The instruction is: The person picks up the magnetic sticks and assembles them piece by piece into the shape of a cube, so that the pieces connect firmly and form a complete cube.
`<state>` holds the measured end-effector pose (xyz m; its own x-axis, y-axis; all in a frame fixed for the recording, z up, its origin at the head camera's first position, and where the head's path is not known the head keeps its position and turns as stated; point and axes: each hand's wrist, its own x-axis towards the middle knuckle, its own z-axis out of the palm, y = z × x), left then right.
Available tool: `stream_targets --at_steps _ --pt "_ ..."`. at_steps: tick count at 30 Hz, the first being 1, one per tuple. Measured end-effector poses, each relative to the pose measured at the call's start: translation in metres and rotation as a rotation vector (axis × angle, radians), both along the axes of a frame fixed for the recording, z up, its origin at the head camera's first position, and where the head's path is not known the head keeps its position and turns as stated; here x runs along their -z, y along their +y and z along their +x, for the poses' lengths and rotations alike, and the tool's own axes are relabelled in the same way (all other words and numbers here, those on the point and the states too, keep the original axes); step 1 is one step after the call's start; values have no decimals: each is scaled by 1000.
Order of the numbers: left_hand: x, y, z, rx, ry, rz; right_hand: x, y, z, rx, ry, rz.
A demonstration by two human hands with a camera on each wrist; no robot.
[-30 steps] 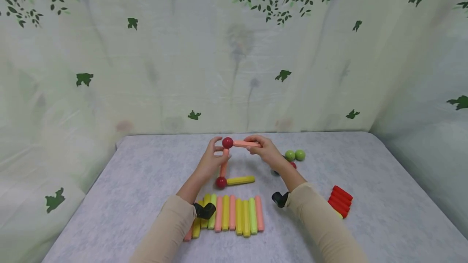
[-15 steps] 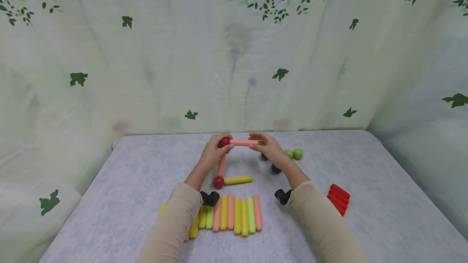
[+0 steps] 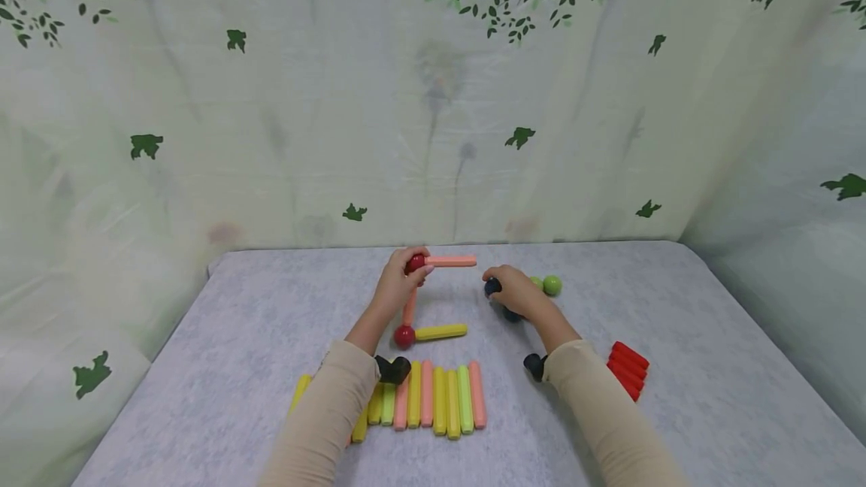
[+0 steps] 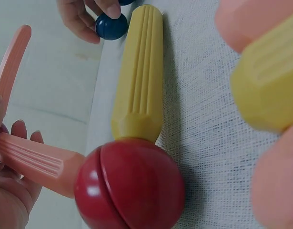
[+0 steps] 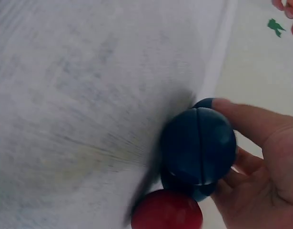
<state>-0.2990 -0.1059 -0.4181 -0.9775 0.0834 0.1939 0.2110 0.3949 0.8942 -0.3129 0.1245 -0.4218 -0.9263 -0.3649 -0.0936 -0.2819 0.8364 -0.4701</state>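
Observation:
My left hand (image 3: 392, 282) grips the upper red ball (image 3: 415, 263), which joins two pink sticks. One pink stick (image 3: 452, 261) points right; the other pink stick (image 4: 41, 160) runs down to a lower red ball (image 4: 129, 183) near the tabletop. From that lower ball a yellow stick (image 4: 139, 71) extends along the table. Further right, my right hand (image 3: 519, 295) pinches a dark blue ball (image 3: 492, 286) between thumb and fingers. In the right wrist view, another blue ball (image 5: 198, 145) stands in front of the held one, partly hiding it.
Yellow, green and pink sticks (image 3: 440, 400) lie in a row nearest the body, partly under the left sleeve. Green balls (image 3: 552, 285) sit behind the right hand, and a red ball (image 5: 166, 212) beside the blue ones. Several red sticks (image 3: 628, 368) lie at right.
My left hand has moved up round the upper red ball. My right hand has let go of the pink stick, moved right and down, and taken hold of a blue ball.

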Motion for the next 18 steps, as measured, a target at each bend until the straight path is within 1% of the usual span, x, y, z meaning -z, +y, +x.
stream_targets --at_steps 1,2,3,5,7,8,10,12,14,16,18 --pt "0 0 0 0 4 1 0 0 0 13 1 -11" --pt "0 -1 0 -2 9 -4 -1 0 1 38 1 -50" --pt "1 -2 -1 -5 19 -15 -2 0 2 72 -5 -115" --pt "2 -3 -1 -16 42 -36 -5 2 4 158 -17 -302" --pt "2 -4 -2 -33 68 -57 -10 3 6 216 -31 -530" --pt "3 -4 -2 -45 78 -66 -13 4 7 231 -40 -629" --pt "3 -4 -3 -56 88 -66 -17 3 8 231 -63 -778" --pt "2 -4 -4 -60 88 -62 -21 1 9 206 -86 -860" --pt "1 -3 -4 -61 74 -55 -22 -2 9 201 -102 -897" --pt "0 -2 -5 -74 39 -29 -22 -4 8 204 -111 -926" --pt "-1 -2 -4 -113 -25 4 -21 -6 7 219 -107 -929"
